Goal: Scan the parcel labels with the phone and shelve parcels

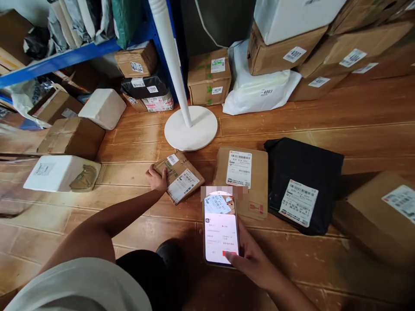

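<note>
My left hand [157, 178] grips the left end of a small cardboard box [173, 169], thumb on top and fingers over its far-left edge. The box rests on the floor, with a shipping label [183, 185] facing up. In my right hand [248, 255] is a smartphone [221, 237], its lit screen showing a camera picture of a label above a white panel. My right thumb lies on a red button low on the screen. Just beyond the phone are a flat brown cardboard mailer [259, 181] and a black plastic parcel [301, 162], both labelled.
A white pole stands on a round base [191, 136] ahead. Left are a white foam box [48, 172], a brown carton [71, 136] and a blue shelf [65, 58] with parcels. Another carton [366, 216] lies right; stacked boxes [288, 52] and a white bag [256, 88] line the back.
</note>
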`<state>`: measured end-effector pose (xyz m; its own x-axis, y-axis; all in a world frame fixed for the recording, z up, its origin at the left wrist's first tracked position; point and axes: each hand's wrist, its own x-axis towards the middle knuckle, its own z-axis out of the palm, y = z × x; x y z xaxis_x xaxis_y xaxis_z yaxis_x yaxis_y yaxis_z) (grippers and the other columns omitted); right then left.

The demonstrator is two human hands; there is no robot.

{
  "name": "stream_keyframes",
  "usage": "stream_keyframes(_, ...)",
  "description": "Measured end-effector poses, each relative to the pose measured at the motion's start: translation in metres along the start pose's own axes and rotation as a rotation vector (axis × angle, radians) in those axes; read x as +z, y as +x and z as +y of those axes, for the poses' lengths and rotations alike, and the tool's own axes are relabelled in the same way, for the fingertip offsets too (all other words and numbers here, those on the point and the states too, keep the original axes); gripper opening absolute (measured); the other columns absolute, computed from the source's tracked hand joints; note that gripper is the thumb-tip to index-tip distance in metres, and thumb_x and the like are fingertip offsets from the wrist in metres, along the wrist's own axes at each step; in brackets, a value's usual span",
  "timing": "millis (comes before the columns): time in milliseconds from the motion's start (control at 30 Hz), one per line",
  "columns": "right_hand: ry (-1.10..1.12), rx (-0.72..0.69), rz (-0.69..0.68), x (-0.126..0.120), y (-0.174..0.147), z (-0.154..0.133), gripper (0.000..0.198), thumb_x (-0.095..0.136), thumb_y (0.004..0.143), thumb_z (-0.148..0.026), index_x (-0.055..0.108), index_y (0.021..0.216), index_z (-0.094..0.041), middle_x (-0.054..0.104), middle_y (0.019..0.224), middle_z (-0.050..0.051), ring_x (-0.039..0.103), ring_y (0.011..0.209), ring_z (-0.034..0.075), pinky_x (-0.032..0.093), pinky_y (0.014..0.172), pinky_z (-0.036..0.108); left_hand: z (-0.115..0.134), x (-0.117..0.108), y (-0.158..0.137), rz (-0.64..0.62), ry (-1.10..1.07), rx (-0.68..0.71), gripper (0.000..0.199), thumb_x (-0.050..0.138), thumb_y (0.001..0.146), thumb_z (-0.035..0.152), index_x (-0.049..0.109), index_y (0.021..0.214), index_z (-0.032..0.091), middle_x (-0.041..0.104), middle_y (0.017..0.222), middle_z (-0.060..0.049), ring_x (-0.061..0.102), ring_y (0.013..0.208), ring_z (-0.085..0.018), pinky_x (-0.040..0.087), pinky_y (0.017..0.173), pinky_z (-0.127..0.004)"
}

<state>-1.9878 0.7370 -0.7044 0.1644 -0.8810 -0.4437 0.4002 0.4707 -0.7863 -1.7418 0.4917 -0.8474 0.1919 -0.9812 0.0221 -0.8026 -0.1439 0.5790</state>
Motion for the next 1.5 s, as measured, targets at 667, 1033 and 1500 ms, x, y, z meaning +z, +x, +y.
stream_keyframes(667,-0.068,-0.099,0.074,-0.033,0.005,0.0,0.083,0.067,0.084,-0.044,0.023,0.153,-0.03,0.052,0.147,0.015,0.053,0.131,0.034,0.041,0.108,0.057,0.005,-0.005,0.001,-0.009,0.064,0.001,0.061,0.058,0.089,0.038,0.035,0.14,0.014,0.037,0.13,-0.017,0.042,0.13,-0.03,0.03,0.116,-0.05)
stream_keyframes(1033,0.013,-0.159,0.052,-0.03,0.01,-0.005,0.067,0.068,0.083,-0.029,0.036,0.142,-0.031,0.055,0.144,0.009,0.054,0.131,0.029,0.043,0.108,0.05,0.001,-0.003,0.005,-0.001,0.071,0.035,0.061,0.058,0.089,0.038,0.035,0.139,0.014,0.037,0.131,-0.017,0.041,0.13,-0.03,0.031,0.116,-0.05)
stream_keyframes(1500,-0.019,-0.125,0.073,-0.034,0.009,0.0,0.071,0.068,0.081,-0.028,0.033,0.142,-0.029,0.056,0.14,0.01,0.055,0.127,0.029,0.043,0.106,0.049,0.003,-0.004,0.004,0.005,0.085,0.03,0.064,0.058,0.089,0.039,0.036,0.141,0.009,0.037,0.127,-0.016,0.041,0.13,-0.029,0.029,0.117,-0.044)
